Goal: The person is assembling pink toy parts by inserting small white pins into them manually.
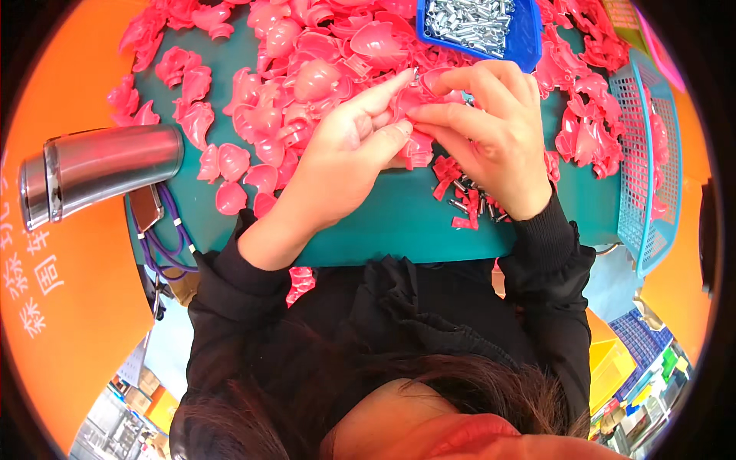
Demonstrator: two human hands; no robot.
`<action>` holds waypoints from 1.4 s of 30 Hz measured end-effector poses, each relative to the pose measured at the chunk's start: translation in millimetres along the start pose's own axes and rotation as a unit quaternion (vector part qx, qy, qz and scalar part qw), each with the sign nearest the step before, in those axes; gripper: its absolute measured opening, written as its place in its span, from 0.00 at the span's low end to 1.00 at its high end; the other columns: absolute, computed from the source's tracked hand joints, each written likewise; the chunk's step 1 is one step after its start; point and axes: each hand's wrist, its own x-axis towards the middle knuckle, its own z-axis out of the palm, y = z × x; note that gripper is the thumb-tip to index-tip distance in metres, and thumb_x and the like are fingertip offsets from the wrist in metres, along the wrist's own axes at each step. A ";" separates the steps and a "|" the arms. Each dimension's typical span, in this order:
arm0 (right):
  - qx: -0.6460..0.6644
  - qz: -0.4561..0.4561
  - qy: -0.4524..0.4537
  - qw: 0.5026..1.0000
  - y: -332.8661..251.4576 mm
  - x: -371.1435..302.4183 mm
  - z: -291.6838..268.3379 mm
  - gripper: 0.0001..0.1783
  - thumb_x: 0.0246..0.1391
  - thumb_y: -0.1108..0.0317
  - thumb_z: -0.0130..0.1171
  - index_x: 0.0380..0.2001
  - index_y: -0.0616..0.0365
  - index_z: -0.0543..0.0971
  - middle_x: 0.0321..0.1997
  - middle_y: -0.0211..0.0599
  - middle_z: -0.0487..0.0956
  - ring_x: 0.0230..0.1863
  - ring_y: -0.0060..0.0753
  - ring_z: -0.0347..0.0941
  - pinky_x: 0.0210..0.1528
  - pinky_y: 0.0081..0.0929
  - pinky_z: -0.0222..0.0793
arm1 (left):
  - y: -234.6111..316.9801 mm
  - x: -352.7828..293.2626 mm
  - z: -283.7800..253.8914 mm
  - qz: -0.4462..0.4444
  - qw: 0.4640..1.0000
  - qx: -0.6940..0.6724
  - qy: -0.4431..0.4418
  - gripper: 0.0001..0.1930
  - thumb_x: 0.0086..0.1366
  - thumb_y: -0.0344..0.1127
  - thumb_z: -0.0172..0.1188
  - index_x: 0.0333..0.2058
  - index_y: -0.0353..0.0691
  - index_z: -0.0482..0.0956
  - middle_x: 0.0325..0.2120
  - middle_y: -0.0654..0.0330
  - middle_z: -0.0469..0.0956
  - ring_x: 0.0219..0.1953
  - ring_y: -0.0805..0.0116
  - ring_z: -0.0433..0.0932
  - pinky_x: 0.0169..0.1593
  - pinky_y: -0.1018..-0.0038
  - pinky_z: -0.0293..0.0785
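Observation:
Both my hands meet above the green table, around a pink-red plastic part (pixel 418 146). My left hand (pixel 345 146) holds it from the left, thumb on the near side and index finger stretched along the far side. From the right, the fingers of my right hand (pixel 491 115) pinch at the same part; whether a smaller piece sits between them is hidden. Beyond my hands lies a big heap of curved, shell-like pink-red plastic parts (pixel 314 80). Below my right hand is a small pile of metal pins and red bits (pixel 474 203).
A blue tray (pixel 525 42) of small metal tubes stands at the far side. On the left lies a steel tumbler (pixel 115 169), near a purple cord (pixel 165 245). A light-blue basket (pixel 640 169) stands at the right edge. Orange panels (pixel 69 307) flank the green table (pixel 368 234).

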 end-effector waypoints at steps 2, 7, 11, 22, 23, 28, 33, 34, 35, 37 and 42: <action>-0.009 -0.012 -0.006 1.000 -1.4 -0.7 -0.2 0.12 0.32 0.72 0.67 0.27 0.48 0.82 0.35 0.25 0.78 0.39 0.34 0.69 0.43 0.29 0.61 | -1.0 0.9 -0.6 -0.003 1.000 -0.013 -0.007 0.25 0.64 0.25 0.44 0.61 0.33 0.55 0.43 0.56 0.74 0.42 0.70 0.76 0.48 0.70 0.76; 0.147 0.064 0.032 0.987 6.8 -2.1 -5.3 0.08 0.40 0.79 0.63 0.27 0.57 0.80 0.34 0.31 0.79 0.38 0.29 0.73 0.42 0.24 0.66 | 10.6 -1.1 -0.4 -0.036 0.996 -0.076 -0.019 0.25 0.64 0.29 0.45 0.60 0.31 0.55 0.47 0.51 0.73 0.45 0.59 0.77 0.45 0.70 0.77; 0.276 0.167 0.038 0.946 8.5 -2.9 -10.6 0.06 0.45 0.82 0.61 0.30 0.65 0.79 0.33 0.35 0.80 0.36 0.23 0.75 0.40 0.19 0.70 | 10.4 0.7 -0.4 -0.051 0.993 -0.089 -0.050 0.25 0.64 0.30 0.45 0.59 0.31 0.56 0.47 0.50 0.73 0.46 0.56 0.76 0.45 0.70 0.77; 0.312 0.259 -0.002 0.914 1.8 -5.1 -2.7 0.09 0.43 0.80 0.63 0.32 0.64 0.82 0.31 0.36 0.81 0.35 0.20 0.75 0.40 0.18 0.70 | 6.1 -0.2 -0.7 -0.059 0.990 -0.112 -0.069 0.20 0.67 0.34 0.47 0.55 0.30 0.61 0.46 0.50 0.73 0.47 0.56 0.76 0.46 0.72 0.77; 0.312 0.259 -0.001 0.914 2.2 -5.6 -1.4 0.09 0.43 0.80 0.63 0.32 0.64 0.82 0.31 0.36 0.81 0.35 0.20 0.75 0.40 0.18 0.70 | 6.0 -0.2 -0.6 -0.059 0.990 -0.112 -0.069 0.20 0.67 0.34 0.47 0.55 0.30 0.61 0.46 0.50 0.73 0.47 0.56 0.76 0.46 0.72 0.77; 0.266 0.208 0.029 0.941 5.2 -7.1 2.5 0.08 0.42 0.81 0.63 0.30 0.65 0.82 0.30 0.35 0.81 0.33 0.23 0.75 0.38 0.19 0.69 | 4.6 -1.0 0.4 -0.049 0.989 -0.129 -0.059 0.20 0.67 0.33 0.47 0.54 0.29 0.61 0.46 0.49 0.73 0.47 0.55 0.76 0.46 0.71 0.76; 0.244 0.192 0.020 0.950 4.6 -6.9 2.8 0.09 0.40 0.82 0.63 0.30 0.65 0.81 0.29 0.36 0.81 0.33 0.26 0.75 0.39 0.20 0.69 | 4.5 -0.4 0.4 -0.043 0.989 -0.130 -0.062 0.19 0.67 0.33 0.47 0.54 0.29 0.61 0.46 0.50 0.73 0.47 0.56 0.76 0.46 0.72 0.76; 0.233 0.187 0.023 0.954 4.3 -7.0 3.3 0.09 0.40 0.82 0.63 0.30 0.65 0.81 0.30 0.37 0.81 0.33 0.26 0.76 0.38 0.21 0.70 | 4.5 -0.2 0.4 -0.040 0.990 -0.124 -0.062 0.19 0.67 0.33 0.47 0.54 0.29 0.62 0.46 0.50 0.73 0.47 0.57 0.76 0.46 0.73 0.76; 0.234 0.187 0.023 0.954 4.5 -7.2 4.3 0.09 0.40 0.82 0.63 0.30 0.65 0.81 0.30 0.37 0.81 0.33 0.26 0.76 0.38 0.21 0.70 | 4.2 -0.3 0.2 -0.040 0.990 -0.124 -0.062 0.19 0.67 0.33 0.47 0.54 0.29 0.62 0.46 0.50 0.73 0.47 0.57 0.76 0.46 0.73 0.76; 0.224 0.160 0.025 0.961 5.2 -7.2 6.0 0.09 0.42 0.82 0.61 0.31 0.65 0.81 0.30 0.38 0.81 0.34 0.28 0.76 0.39 0.22 0.70 | 4.1 -0.2 0.0 -0.045 0.993 -0.096 -0.056 0.19 0.67 0.32 0.47 0.53 0.30 0.63 0.45 0.51 0.74 0.47 0.58 0.76 0.46 0.74 0.76; 0.236 0.154 0.016 0.959 4.9 -5.9 5.4 0.11 0.42 0.84 0.59 0.33 0.65 0.81 0.31 0.40 0.81 0.34 0.30 0.77 0.40 0.23 0.70 | 4.7 -0.8 -1.1 -0.041 0.991 -0.119 -0.056 0.17 0.67 0.32 0.46 0.52 0.31 0.65 0.44 0.55 0.74 0.45 0.63 0.77 0.45 0.75 0.76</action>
